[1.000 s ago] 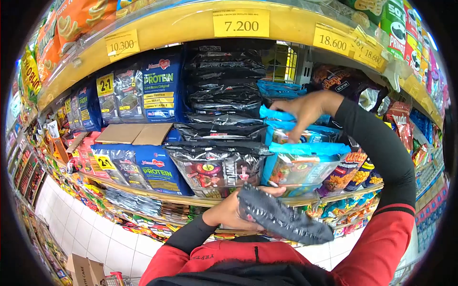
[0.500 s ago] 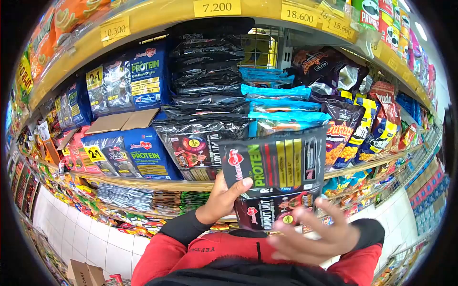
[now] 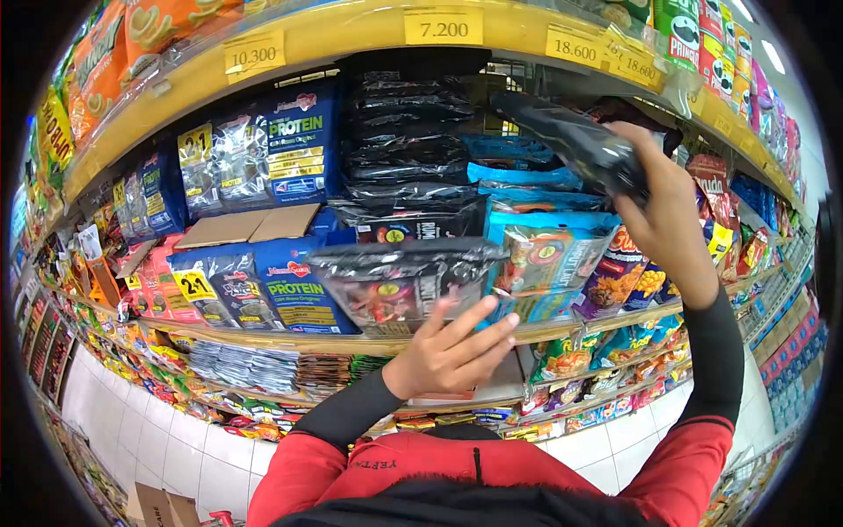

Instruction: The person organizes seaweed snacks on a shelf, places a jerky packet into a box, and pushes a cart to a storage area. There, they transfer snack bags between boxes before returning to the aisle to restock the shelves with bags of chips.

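Note:
My right hand (image 3: 669,206) is raised at the right, thumb and fingers gripping the end of a black seaweed snack packet (image 3: 575,140). That packet lies nearly flat above the blue seaweed packets (image 3: 549,255). Lower down, my left hand (image 3: 452,351) has its fingers stretched out, fingertips at the lower front of the black row. There a blurred black packet (image 3: 399,285) leans forward, its face showing a red picture. Behind it rises a stack of more black packets (image 3: 408,132).
Blue protein seaweed packs (image 3: 299,149) with yellow 2+1 labels stand to the left, around a piece of brown cardboard (image 3: 241,226). Purple and yellow snack bags (image 3: 619,277) fill the right side. A yellow shelf edge with price tags (image 3: 443,26) runs overhead.
My right hand has carried the black packet up and to the right, over the blue packets. My left hand has let go of it and now reaches toward the black row's front.

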A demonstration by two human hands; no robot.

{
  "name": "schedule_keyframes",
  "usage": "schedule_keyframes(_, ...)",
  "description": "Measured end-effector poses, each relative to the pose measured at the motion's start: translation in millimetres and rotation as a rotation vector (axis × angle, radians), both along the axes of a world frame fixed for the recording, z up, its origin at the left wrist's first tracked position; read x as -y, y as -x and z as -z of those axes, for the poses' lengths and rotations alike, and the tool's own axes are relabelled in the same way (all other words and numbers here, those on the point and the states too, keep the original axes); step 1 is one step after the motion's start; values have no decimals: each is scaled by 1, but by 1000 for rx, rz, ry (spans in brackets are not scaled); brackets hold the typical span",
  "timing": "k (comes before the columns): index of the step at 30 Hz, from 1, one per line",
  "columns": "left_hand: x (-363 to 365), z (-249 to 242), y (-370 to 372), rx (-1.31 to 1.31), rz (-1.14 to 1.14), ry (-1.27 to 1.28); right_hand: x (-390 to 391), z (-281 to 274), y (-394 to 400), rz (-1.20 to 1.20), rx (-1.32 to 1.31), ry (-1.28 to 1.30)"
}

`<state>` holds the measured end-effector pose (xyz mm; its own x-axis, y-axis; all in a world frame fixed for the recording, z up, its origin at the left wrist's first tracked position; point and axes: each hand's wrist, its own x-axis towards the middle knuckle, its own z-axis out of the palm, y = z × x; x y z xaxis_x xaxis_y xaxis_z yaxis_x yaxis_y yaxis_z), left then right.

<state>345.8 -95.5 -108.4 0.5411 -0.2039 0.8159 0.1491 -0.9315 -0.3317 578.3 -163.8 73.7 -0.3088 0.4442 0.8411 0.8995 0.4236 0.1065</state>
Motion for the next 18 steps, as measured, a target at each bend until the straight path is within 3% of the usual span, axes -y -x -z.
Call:
schedule_keyframes(3, -25, 14, 8, 256, -355, -313, -41, -11, 5, 131, 152, -3)
schedule_keyframes(4, -25, 7, 9, 257, -355, -317, -58, -13, 6, 160, 220, -1)
schedule_keyframes(6, -22, -16, 11, 335, -587, -49, -91, -15, 7, 207, 257, 38)
schedule_keyframes(11, -27, -40, 14, 126, -700, 60, -159, -15, -6, 223, 348, 46)
schedule_keyframes(18, -26, -24, 12, 40, -744, 79, -196, 2, -29, 274, 375, 430)
